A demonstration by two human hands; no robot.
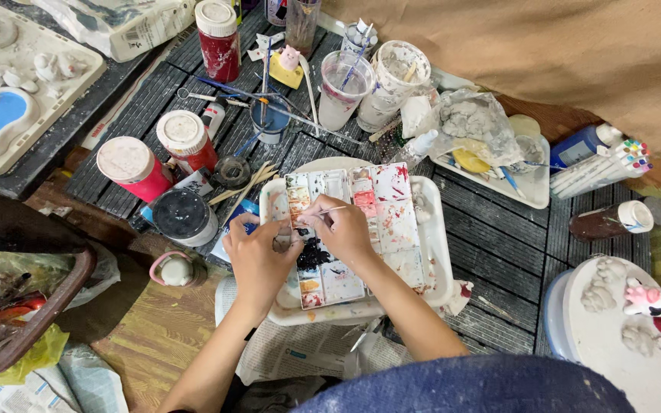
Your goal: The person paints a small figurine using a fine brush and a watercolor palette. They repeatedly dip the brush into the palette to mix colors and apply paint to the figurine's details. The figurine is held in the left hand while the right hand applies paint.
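My right hand [343,228] pinches a thin paintbrush [329,210], its light handle pointing up and right. My left hand [258,248] is curled around a small object that its fingers hide. Both hands hover over a paint-stained palette [380,206] with many small wells, smeared red, orange and black. The palette lies in a white tray [439,252] on a dark slatted surface.
Red paint jars [219,38] [185,141] [133,167] and a black jar [185,216] stand at left. Cups with brushes [342,88] sit behind the tray. Markers [602,167] and a small painted figurine [656,300] on a white lid are at right. A tray of white plaster figures [9,84] is far left.
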